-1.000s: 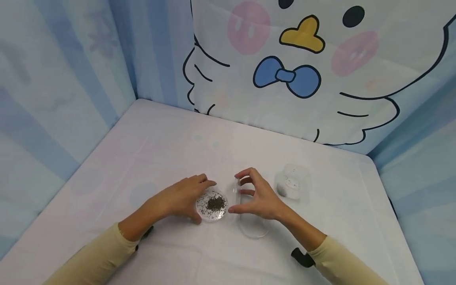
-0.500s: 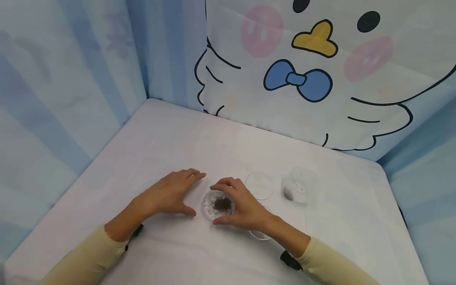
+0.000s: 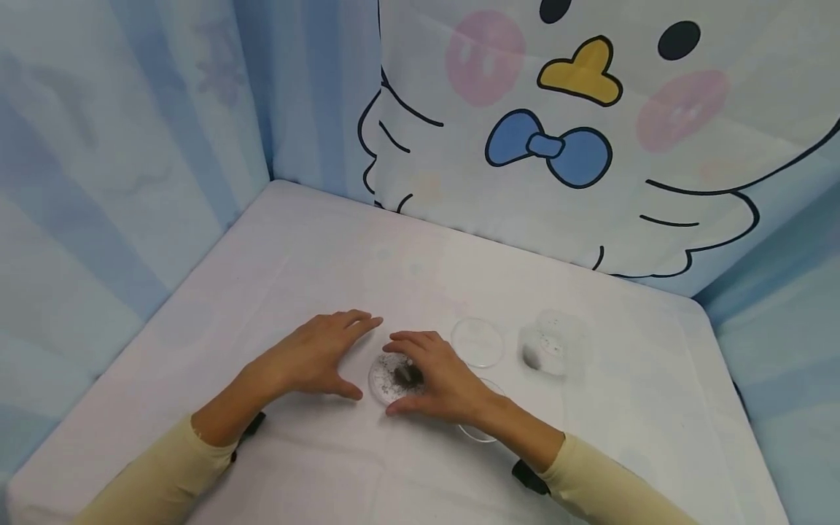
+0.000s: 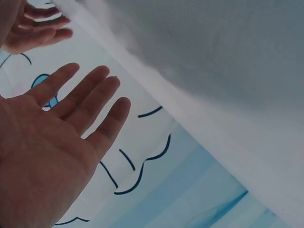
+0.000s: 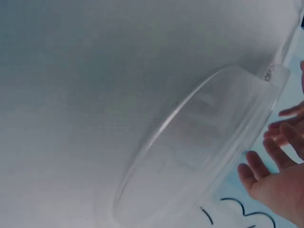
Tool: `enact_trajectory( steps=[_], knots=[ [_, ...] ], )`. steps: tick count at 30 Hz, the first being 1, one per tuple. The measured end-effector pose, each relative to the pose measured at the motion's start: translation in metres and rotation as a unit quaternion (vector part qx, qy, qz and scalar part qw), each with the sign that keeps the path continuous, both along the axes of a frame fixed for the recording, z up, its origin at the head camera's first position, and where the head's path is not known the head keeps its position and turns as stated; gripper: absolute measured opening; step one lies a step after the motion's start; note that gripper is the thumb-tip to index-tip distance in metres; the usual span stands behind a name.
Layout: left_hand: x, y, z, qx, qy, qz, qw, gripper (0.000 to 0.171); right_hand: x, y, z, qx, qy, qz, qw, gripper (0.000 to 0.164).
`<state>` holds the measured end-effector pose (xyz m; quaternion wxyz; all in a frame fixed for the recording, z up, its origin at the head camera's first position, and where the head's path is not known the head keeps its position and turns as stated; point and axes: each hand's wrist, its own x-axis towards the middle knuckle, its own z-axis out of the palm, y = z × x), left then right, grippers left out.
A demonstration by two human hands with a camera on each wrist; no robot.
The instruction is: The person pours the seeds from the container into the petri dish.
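Note:
In the head view a round clear petri dish (image 3: 383, 378) with dark fine grains stands on the table. My right hand (image 3: 436, 379) spans it, thumb at the near rim and fingertips at the far rim. The dish looks hazy, with a glare over the grains, as under a clear lid. Its right side is hidden by the hand. My left hand (image 3: 311, 355) rests a little left of the dish, fingers loosely spread, holding nothing; the left wrist view shows its bare palm (image 4: 42, 161).
Behind the right hand lies a clear round piece (image 3: 477, 343). Another clear round dish (image 3: 477, 437) is partly under the right forearm, and large in the right wrist view. A clear tub (image 3: 543, 350) with greyish specks stands further right. Printed cloth walls (image 3: 164, 146) surround the table.
My right hand has brought a clear lid, held on edge, left over the petri dish. My left hand has let go of the dish and drawn back to the left. The head view has shifted slightly.

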<state>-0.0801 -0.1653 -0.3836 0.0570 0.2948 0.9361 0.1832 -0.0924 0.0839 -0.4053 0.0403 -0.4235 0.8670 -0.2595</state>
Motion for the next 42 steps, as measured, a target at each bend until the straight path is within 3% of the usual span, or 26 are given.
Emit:
enact_trajectory(
  steps=[6, 10, 16, 21, 26, 30, 37, 39, 42],
  knots=[
    [-0.003, 0.013, 0.005, 0.015, 0.010, -0.044, 0.9989, 0.101, -0.001, 0.021, 0.014, -0.043, 0.030, -0.057, 0.997, 0.058],
    [-0.008, 0.030, 0.005, 0.016, 0.013, -0.091, 0.9957, 0.098, -0.004, 0.045, 0.025, -0.049, 0.046, -0.110, 0.992, 0.055],
    [-0.010, 0.057, -0.001, -0.003, 0.009, -0.159, 0.9873, 0.097, -0.015, 0.086, 0.037, -0.049, 0.062, -0.193, 0.978, 0.064],
    [-0.007, 0.074, -0.006, -0.016, 0.017, -0.189, 0.9816, 0.096, -0.024, 0.119, 0.039, -0.041, 0.040, -0.246, 0.968, 0.082],
    [-0.002, 0.083, -0.008, -0.029, 0.019, -0.207, 0.9777, 0.093, -0.031, 0.147, 0.025, -0.055, -0.014, -0.270, 0.961, 0.102],
    [-0.002, 0.083, -0.011, -0.036, 0.013, -0.209, 0.9772, 0.092, -0.036, 0.160, 0.007, -0.063, -0.081, -0.272, 0.957, 0.108],
    [-0.009, 0.080, -0.017, -0.011, 0.007, -0.209, 0.9779, 0.083, -0.043, 0.162, -0.012, -0.091, -0.145, -0.279, 0.945, 0.092],
    [-0.011, 0.079, -0.017, -0.002, -0.014, -0.202, 0.9793, 0.080, -0.043, 0.161, -0.016, -0.105, -0.151, -0.283, 0.941, 0.086],
    [-0.014, 0.077, -0.017, 0.010, -0.046, -0.191, 0.9805, 0.078, -0.036, 0.153, -0.007, -0.133, -0.153, -0.281, 0.938, 0.078]
  ],
)
